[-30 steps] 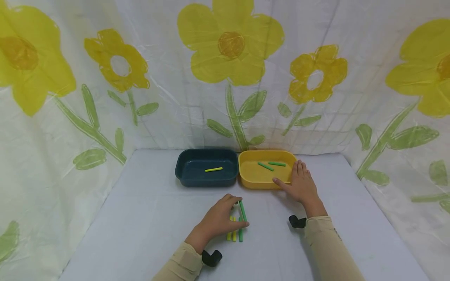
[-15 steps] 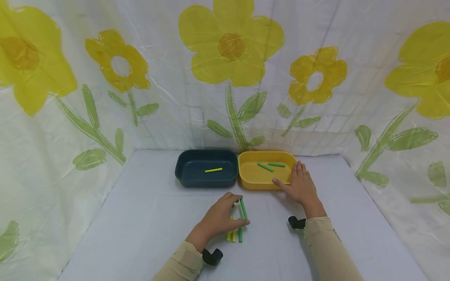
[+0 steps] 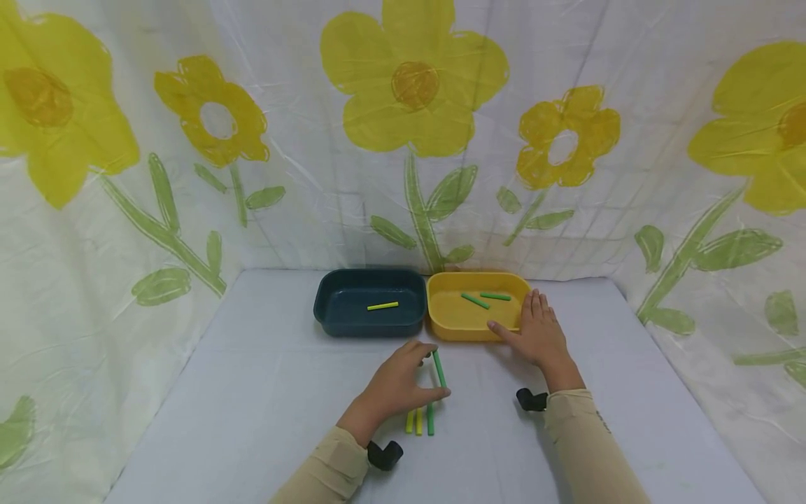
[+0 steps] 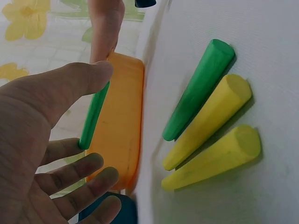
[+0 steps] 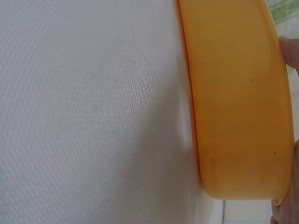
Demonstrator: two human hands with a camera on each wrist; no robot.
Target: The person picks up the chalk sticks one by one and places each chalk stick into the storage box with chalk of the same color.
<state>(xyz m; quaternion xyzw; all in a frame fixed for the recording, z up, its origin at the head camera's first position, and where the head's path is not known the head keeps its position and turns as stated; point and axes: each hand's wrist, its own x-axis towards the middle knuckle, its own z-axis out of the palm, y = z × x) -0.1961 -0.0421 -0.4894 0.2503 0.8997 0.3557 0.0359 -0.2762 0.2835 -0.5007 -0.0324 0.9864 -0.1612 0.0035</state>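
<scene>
My left hand (image 3: 392, 381) pinches a green chalk stick (image 3: 439, 369) by its two ends, thumb at one end and a fingertip at the other, above the table. Two yellow chalk sticks (image 4: 210, 156) and another green chalk stick (image 4: 200, 88) lie side by side on the cloth, partly behind that hand in the head view. My right hand (image 3: 541, 332) rests against the right end of the yellow bin (image 3: 466, 332), fingers straight along its side and thumb touching the front rim. Inside that bin lie two green chalk sticks (image 3: 475, 301).
Left of the yellow bin, close against it, stands a dark blue bin (image 3: 368, 329) with one yellow chalk stick (image 3: 383, 306) inside. A white cloth covers the table (image 3: 252, 399). Behind the bins hangs a flower-print curtain (image 3: 302, 210).
My left hand has moved slightly forward and right, carrying the pinched green chalk stick with it, so more of the sticks on the cloth shows. My right hand stays at the yellow bin.
</scene>
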